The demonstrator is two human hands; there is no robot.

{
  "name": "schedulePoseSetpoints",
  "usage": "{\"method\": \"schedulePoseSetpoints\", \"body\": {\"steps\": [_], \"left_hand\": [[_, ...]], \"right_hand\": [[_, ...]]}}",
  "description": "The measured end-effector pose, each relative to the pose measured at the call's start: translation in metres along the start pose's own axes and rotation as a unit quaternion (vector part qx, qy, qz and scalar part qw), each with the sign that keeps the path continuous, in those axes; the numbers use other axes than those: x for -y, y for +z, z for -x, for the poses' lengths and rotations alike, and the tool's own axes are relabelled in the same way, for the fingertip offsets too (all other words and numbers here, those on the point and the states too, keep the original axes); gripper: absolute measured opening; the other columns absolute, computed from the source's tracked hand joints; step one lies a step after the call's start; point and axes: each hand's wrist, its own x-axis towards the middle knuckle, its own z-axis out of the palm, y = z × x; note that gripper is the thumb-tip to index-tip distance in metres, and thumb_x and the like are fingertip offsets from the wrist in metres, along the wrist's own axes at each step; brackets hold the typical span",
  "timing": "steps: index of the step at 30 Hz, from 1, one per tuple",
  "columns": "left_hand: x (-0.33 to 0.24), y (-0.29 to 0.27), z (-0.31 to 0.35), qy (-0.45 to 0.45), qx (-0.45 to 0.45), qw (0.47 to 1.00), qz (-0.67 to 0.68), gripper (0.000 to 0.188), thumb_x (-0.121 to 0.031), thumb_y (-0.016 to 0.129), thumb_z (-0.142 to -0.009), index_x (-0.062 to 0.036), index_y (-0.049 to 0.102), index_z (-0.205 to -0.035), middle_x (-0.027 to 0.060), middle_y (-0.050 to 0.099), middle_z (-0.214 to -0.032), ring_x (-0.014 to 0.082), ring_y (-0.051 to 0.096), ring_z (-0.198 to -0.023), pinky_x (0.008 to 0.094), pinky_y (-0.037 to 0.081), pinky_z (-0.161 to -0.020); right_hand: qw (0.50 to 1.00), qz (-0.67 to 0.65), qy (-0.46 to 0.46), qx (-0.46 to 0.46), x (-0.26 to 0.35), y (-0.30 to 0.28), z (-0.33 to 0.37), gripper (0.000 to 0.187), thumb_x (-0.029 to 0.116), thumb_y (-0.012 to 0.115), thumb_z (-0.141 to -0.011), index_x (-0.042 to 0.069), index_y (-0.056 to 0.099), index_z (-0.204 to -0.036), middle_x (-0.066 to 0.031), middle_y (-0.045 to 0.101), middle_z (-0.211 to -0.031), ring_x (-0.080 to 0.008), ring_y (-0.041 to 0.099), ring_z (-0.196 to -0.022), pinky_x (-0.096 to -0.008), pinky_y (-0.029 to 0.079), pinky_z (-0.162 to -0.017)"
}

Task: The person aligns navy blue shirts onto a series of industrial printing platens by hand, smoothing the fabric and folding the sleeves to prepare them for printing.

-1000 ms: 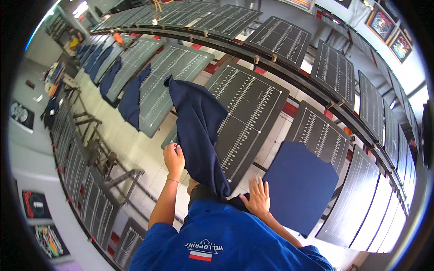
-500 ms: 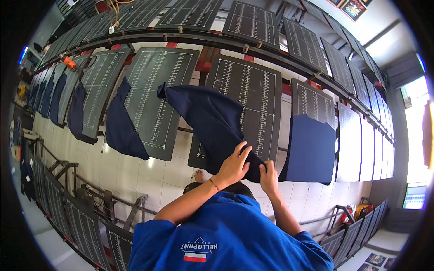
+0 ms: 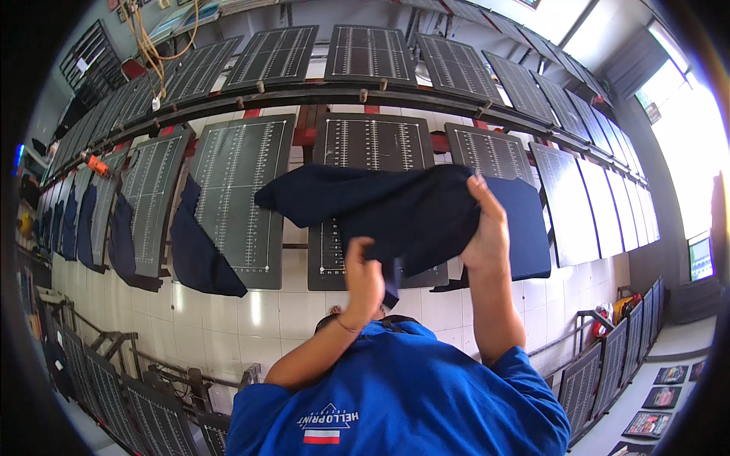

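Note:
A dark navy fabric panel (image 3: 388,209) hangs in the air over the middle dark board (image 3: 372,140). My right hand (image 3: 487,232) grips its right end, thumb on top near a folded corner. Curled at the near edge of the fabric, my left hand (image 3: 365,281) is closed on it beside a small hanging flap; its fingers are partly blurred. The panel's left end reaches over the neighbouring board (image 3: 232,175). Behind my right hand, another navy panel (image 3: 519,228) lies flat on the board to the right.
More navy pieces, one a curved panel (image 3: 199,247), lie along the near ends of the boards to the left. A dark rail (image 3: 319,96) runs behind this row, with further boards beyond. White boards (image 3: 566,205) stand at right. Behind me are metal frames (image 3: 194,384).
The fabric panel has been lifted and turned more level. My right hand has moved up and to the right with its end; my left hand has shifted slightly left and turned.

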Motion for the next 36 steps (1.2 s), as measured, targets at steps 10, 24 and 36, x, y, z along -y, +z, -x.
{"method": "schedulePoseSetpoints", "body": {"steps": [10, 24, 36], "left_hand": [[-0.269, -0.056, -0.124, 0.395, 0.116, 0.629, -0.659, 0.027, 0.004, 0.069, -0.069, -0.005, 0.067, -0.095, 0.0144, 0.064, -0.092, 0.0343, 0.063, -0.089, 0.0438, 0.049, -0.074], [-0.271, -0.011, -0.31, 0.22, -0.039, 0.921, -0.321, 0.035, -0.016, 0.051, -0.09, -0.002, 0.061, -0.12, 0.0192, 0.066, -0.111, 0.0261, 0.067, -0.102, 0.0376, 0.055, -0.085], [-0.282, 0.072, -0.102, 0.016, 0.447, 0.851, 0.276, 0.065, -0.048, 0.037, -0.101, -0.0056, 0.027, -0.15, 0.0198, 0.042, -0.146, 0.0305, 0.052, -0.127, 0.0433, 0.046, -0.104]], "right_hand": [[0.975, 0.064, -0.21, 0.019, 0.125, 0.019, -0.014, 0.029, 0.011, 0.066, -0.09, 0.003, 0.063, -0.118, -0.0115, 0.067, -0.107, -0.0219, 0.067, -0.092, -0.0332, 0.056, -0.079], [0.99, 0.081, -0.115, -0.022, 0.173, -0.027, -0.21, 0.017, 0.012, 0.064, -0.091, 0.001, 0.065, -0.104, -0.0097, 0.067, -0.101, -0.022, 0.065, -0.092, -0.0349, 0.053, -0.083], [0.641, 0.617, -0.296, 0.348, 0.12, 0.12, -0.05, 0.044, 0.031, 0.075, -0.082, 0.0, 0.065, -0.113, -0.0131, 0.068, -0.099, -0.0189, 0.064, -0.097, -0.0339, 0.047, -0.09]]}}
